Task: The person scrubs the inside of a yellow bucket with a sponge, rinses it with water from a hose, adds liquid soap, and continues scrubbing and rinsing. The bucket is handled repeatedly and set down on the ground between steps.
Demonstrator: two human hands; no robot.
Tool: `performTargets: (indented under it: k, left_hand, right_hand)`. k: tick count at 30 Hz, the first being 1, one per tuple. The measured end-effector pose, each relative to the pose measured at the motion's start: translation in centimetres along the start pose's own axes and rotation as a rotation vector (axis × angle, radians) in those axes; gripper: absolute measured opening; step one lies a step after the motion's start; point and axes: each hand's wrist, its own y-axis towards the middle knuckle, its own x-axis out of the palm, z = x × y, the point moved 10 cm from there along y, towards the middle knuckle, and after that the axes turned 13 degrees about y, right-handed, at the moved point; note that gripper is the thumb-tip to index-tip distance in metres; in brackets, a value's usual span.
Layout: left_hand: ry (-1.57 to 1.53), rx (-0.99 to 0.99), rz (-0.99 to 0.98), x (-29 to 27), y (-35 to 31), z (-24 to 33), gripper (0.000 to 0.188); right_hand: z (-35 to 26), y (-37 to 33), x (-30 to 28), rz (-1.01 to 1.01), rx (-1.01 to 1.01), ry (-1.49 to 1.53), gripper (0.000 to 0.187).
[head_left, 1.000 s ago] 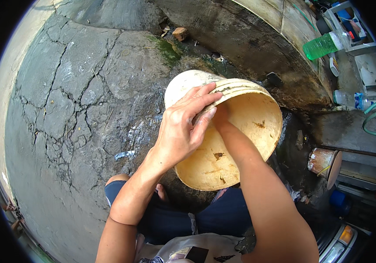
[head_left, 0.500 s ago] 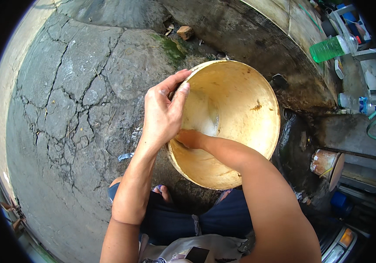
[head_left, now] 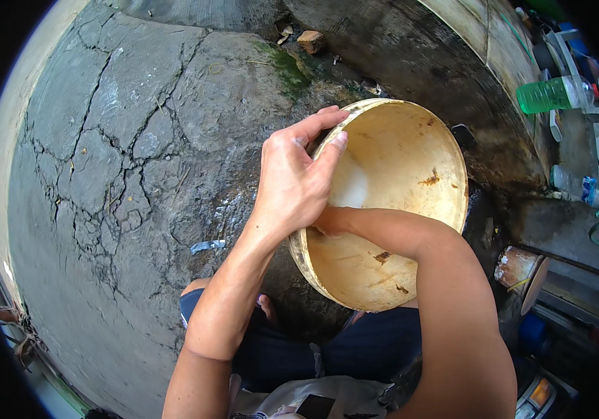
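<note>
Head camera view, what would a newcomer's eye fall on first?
Most likely the big cream bucket at centre, tilted so its brown-stained inside shows, with the left hand on its rim and the right hand inside. Next, perhaps, the bright green bottle at upper right and the cracked ground filling the left side.

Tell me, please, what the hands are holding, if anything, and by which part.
The left hand holds the cream bucket by the left side of its rim. The right hand is inside; its grip cannot be told.

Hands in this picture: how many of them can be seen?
2: the left hand holds the bucket by its rim; the right hand is inside it, partly hidden.
</note>
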Motion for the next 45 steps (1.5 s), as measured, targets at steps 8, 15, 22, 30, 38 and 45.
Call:
performTargets:
  k: [8,15,22,30,38,45]
  left_hand:
    - [-0.016,-0.027,-0.029,0.4,0.3,-0.6,0.036]
    - [-0.013,-0.032,-0.024,0.6,0.5,-0.4,0.036]
    - [0.005,-0.042,-0.017,0.5,0.4,-0.4,0.038]
    - [-0.026,-0.051,-0.007,0.6,0.3,-0.4,0.036]
    - [-0.008,-0.019,-0.009,0.5,0.4,-0.3,0.036]
    - [-0.024,-0.02,0.0,0.4,0.3,-0.4,0.034]
  right_hand:
    - [2.8,-2.1,2.1,0.131,-0.204,-0.394,0.029]
    - [-2.9,-2.6,-9.6,0.825,-0.509,-0.609,0.024]
    - [1.4,-4.4,-15.8,1.015,-0.132,-0.696,0.031]
    - [13.1,-8.0,-10.9,1.061,0.639,0.254,0.034]
    - [3.9,0.6,-12.5,1.188,0.176,0.109,0.04]
    - [6.5,-4.9,-3.4,0.53,-0.028,-0.151,0.035]
